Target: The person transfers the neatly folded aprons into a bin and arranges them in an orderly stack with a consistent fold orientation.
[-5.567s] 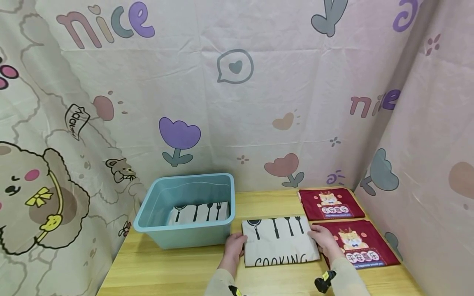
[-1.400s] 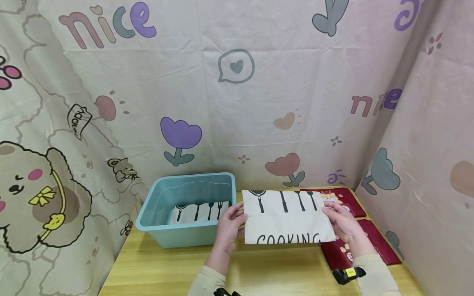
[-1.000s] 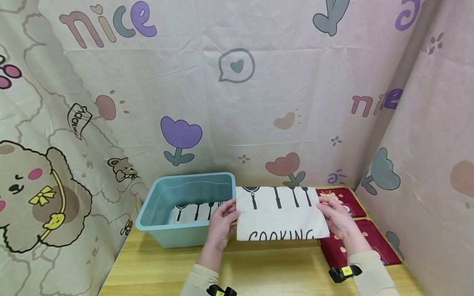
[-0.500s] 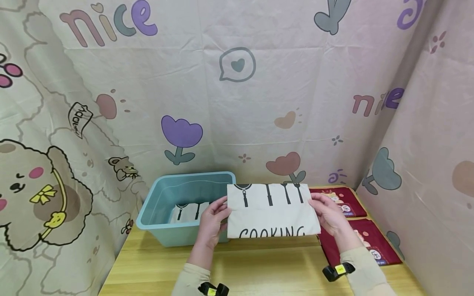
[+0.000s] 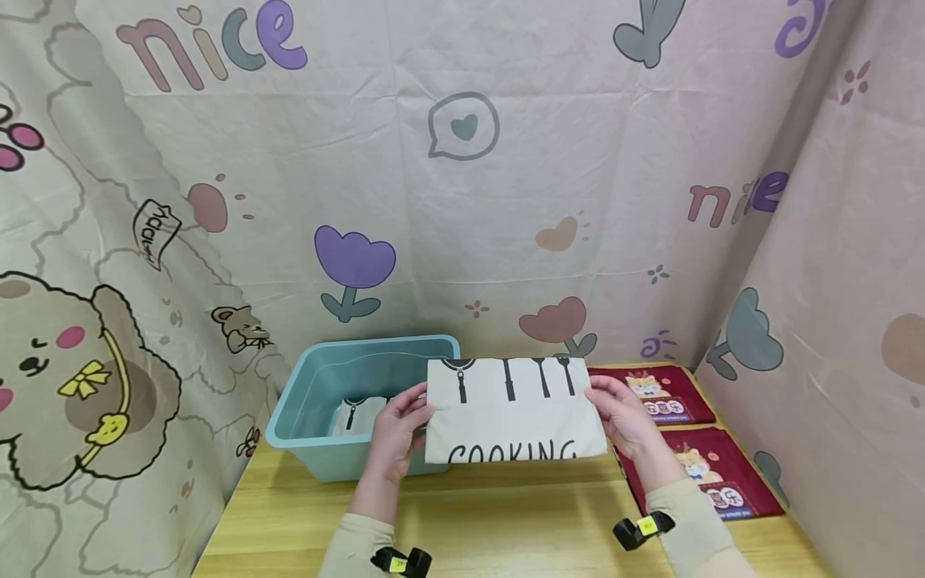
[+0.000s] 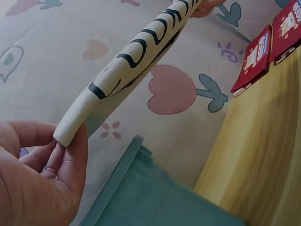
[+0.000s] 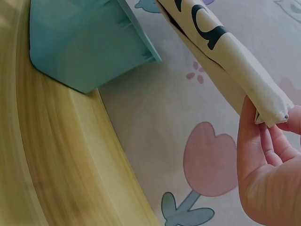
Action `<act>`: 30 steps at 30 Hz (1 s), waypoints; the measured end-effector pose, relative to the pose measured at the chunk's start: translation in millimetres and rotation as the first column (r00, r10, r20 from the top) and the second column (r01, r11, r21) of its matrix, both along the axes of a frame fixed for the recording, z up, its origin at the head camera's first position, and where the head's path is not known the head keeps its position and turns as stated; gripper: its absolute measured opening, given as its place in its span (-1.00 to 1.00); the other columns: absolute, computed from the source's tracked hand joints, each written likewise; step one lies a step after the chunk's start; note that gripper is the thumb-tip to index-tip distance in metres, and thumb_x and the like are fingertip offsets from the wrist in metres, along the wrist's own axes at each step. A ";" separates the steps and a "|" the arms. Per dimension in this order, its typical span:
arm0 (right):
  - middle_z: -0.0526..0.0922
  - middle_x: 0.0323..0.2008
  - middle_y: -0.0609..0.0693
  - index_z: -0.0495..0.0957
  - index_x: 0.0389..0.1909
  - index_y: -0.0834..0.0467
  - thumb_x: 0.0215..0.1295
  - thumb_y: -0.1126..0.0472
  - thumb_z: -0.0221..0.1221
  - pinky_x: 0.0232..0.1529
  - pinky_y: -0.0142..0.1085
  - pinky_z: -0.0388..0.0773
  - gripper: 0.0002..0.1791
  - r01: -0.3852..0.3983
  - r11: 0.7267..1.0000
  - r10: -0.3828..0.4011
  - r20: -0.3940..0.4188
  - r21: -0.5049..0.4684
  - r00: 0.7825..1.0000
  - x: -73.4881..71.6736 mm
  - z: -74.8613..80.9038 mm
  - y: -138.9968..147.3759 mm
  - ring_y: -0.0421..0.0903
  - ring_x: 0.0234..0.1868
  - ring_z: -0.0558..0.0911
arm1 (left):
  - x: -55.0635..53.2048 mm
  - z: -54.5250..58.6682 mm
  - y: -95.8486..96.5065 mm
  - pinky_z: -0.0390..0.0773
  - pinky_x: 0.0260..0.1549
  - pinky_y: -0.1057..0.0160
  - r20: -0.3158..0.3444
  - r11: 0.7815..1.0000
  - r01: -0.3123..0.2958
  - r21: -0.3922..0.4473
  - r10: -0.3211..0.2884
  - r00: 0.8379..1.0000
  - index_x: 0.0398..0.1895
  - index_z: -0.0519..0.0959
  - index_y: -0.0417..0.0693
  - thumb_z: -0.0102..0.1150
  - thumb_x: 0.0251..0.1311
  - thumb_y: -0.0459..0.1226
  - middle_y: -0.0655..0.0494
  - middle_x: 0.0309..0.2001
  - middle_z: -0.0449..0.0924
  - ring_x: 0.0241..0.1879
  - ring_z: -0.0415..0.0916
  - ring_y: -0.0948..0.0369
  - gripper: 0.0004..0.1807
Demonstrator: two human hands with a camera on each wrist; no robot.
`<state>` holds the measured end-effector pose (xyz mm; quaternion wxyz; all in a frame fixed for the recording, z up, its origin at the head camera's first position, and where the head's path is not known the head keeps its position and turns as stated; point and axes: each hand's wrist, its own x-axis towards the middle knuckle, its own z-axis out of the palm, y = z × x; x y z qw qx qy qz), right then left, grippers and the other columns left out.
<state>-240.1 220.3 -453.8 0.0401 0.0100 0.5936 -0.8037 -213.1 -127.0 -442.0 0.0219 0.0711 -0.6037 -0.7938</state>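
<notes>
A folded cream cloth (image 5: 509, 413), printed with black kitchen utensils and the word COOKING, is held up off the table between both hands. My left hand (image 5: 399, 425) pinches its left edge, thumb on top and fingers beneath, as the left wrist view shows. At the opposite edge, my right hand (image 5: 625, 413) grips it the same way. Behind and left of the cloth stands a blue plastic bin (image 5: 318, 461), its right front corner partly covered by the cloth. Inside the bin lies a similar printed cloth (image 5: 354, 413), partly hidden.
Two folded dark red cloths with a cartoon animal print, the rear one (image 5: 690, 393) and the front one (image 5: 751, 482), lie at the table's right. The wooden table (image 5: 506, 522) meets a patterned curtain (image 5: 506, 201) behind and at both sides.
Both hands have lifted the folded cream cloth from the table and carried it left, toward the bin. More of the red cloths shows than a second ago, less of the bin's contents.
</notes>
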 end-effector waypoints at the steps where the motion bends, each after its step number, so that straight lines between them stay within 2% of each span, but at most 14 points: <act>1: 0.64 -0.28 -0.09 0.51 -0.19 0.06 0.45 0.38 0.04 -0.30 -0.29 0.64 -0.84 -0.003 1.000 0.003 0.004 0.001 1.000 -0.6 -0.5 -1.5 -0.20 -0.31 0.65 | -0.2 -0.3 -1.6 0.63 -0.42 0.26 0.001 1.000 -0.003 0.000 0.003 1.000 0.32 0.42 -0.29 0.18 0.29 -0.46 0.09 -0.13 0.62 -0.27 0.59 0.25 -0.48; 11: 0.65 -0.33 -0.10 0.47 -0.17 0.07 0.45 0.38 0.02 -0.34 -0.29 0.63 -0.85 -0.015 1.000 0.016 0.034 -0.024 0.999 -5.7 -3.0 -16.9 -0.20 -0.35 0.66 | -2.4 -3.2 -15.3 0.63 -0.43 0.27 0.017 1.000 -0.027 -0.012 0.027 0.999 0.32 0.41 -0.31 0.16 0.29 -0.48 0.09 -0.12 0.63 -0.28 0.60 0.25 -0.48; 21: 0.69 -0.34 -0.09 0.45 -0.13 0.08 0.48 0.37 -0.02 -0.37 -0.29 0.63 -0.85 -0.043 0.999 0.044 0.021 -0.021 0.999 -8.9 -5.5 -28.7 -0.20 -0.35 0.66 | -3.9 -4.4 -26.8 0.62 -0.44 0.29 0.027 0.998 -0.041 -0.042 0.043 0.999 0.33 0.41 -0.31 0.14 0.30 -0.47 0.15 -0.16 0.61 -0.29 0.59 0.29 -0.49; 30: 0.69 -0.33 -0.07 0.44 -0.06 0.13 0.46 0.37 0.02 -0.35 -0.30 0.63 -0.86 -0.026 1.000 0.026 0.026 -0.005 0.999 -8.6 -5.9 -38.9 -0.19 -0.35 0.66 | -4.8 -6.2 -36.0 0.65 -0.41 0.26 0.034 0.998 -0.034 -0.048 0.036 0.999 0.33 0.41 -0.30 0.15 0.31 -0.46 0.11 -0.11 0.63 -0.28 0.61 0.26 -0.49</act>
